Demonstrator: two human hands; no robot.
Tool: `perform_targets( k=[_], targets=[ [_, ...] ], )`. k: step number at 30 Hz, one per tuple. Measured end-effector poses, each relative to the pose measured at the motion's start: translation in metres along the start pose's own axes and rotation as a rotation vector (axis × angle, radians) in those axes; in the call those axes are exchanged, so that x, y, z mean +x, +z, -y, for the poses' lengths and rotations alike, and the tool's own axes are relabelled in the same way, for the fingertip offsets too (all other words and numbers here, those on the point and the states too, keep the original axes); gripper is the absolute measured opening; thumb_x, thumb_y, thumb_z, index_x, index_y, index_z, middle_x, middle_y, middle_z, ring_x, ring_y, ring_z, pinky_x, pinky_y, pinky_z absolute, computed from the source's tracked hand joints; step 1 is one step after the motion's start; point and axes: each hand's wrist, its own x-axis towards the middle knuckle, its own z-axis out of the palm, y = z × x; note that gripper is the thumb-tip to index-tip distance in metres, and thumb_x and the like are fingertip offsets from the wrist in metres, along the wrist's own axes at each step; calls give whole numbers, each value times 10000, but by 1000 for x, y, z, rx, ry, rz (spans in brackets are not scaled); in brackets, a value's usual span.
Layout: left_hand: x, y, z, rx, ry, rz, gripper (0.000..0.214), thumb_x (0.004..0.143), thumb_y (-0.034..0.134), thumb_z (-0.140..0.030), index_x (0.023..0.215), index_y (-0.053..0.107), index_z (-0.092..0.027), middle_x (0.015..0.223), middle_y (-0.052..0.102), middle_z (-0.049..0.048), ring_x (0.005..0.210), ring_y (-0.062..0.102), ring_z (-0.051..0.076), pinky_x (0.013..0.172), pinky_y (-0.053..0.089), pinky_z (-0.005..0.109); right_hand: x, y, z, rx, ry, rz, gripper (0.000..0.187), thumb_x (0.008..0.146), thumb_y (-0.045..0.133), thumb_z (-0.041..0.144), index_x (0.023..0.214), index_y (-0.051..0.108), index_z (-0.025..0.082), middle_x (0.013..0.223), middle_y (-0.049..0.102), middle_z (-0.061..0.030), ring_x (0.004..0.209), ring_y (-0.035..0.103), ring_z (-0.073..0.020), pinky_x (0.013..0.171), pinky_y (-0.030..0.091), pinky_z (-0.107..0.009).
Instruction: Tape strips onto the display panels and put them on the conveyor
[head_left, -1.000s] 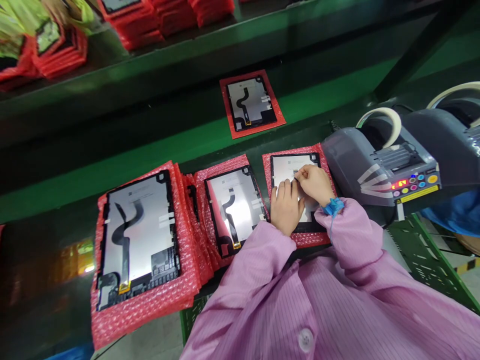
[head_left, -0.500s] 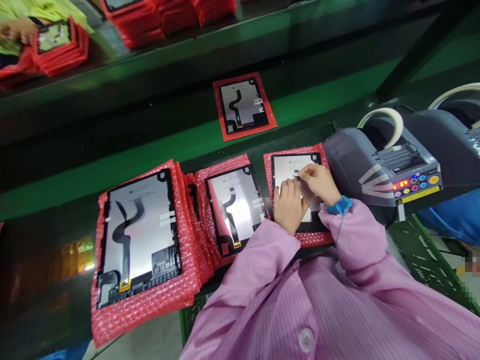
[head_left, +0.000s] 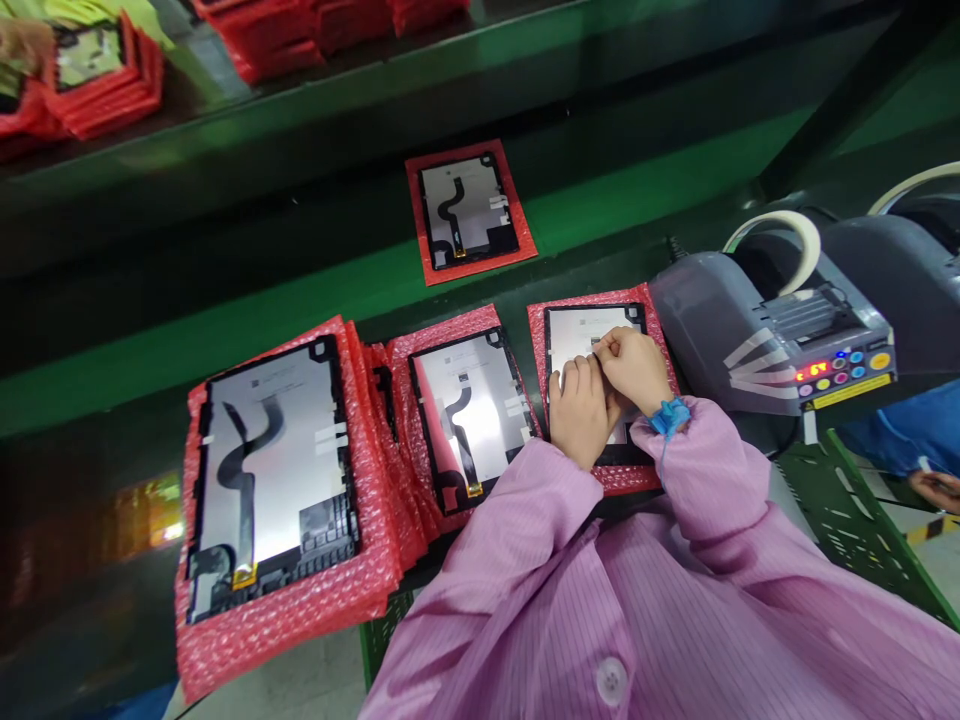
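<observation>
A display panel (head_left: 585, 325) lies back-up on red bubble wrap (head_left: 538, 330) in front of me. My left hand (head_left: 579, 412) rests flat on its silver back, fingers together and pressing down. My right hand (head_left: 634, 365) is curled beside it, its fingertips pinching a small dark piece against the panel's middle. What the piece is I cannot make out. A blue strap (head_left: 670, 415) circles my right wrist.
A second panel (head_left: 469, 415) and a stack of panels (head_left: 274, 465) on red wrap lie to the left. Another panel (head_left: 466, 210) sits on the green belt behind. A grey tape dispenser (head_left: 780, 330) stands at the right. Red stacks (head_left: 97, 70) line the far shelf.
My right hand has drawn slightly toward my left hand on the panel. The panel on the belt has moved left.
</observation>
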Motion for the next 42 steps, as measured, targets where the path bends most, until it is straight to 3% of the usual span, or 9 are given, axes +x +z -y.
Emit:
perform_targets(
  k=[7,15,22,35,42],
  targets=[
    [1,0,0,17,5,-13,603,989,374,-364,1467,423,0,1436,534,197,1303,475,309,1113,379,464,0,0,-1,24,4,-6,143,872,562,226,837,682,157,848,691,-68,741,576,-180,653,332,-292],
    [3,-2,0,35,2,12,590,973,393,-319,1470,426,-3,1443,530,207,1331,470,309,1121,380,455,7,-3,-23,410,-36,54,136,810,534,206,770,653,155,647,619,-3,607,539,-139,645,391,-271],
    [4,1,0,33,-9,53,594,993,376,-360,1491,424,-41,1468,514,203,1337,480,310,1123,386,455,6,0,-11,151,-46,5,114,823,576,206,770,665,159,740,635,-27,635,516,-138,653,358,-280],
    [6,2,1,41,8,22,633,997,364,-392,1495,395,-3,1418,545,210,1294,491,323,1092,400,476,4,3,-4,-7,-54,4,134,883,547,242,805,629,170,825,638,-46,707,532,-165,654,340,-291],
    [12,-3,1,44,11,45,608,999,375,-376,1494,399,-22,1366,571,186,1224,506,309,1033,436,464,2,-8,9,-162,0,97,192,935,520,291,926,668,168,989,698,-81,804,627,-201,670,376,-297]
  ],
)
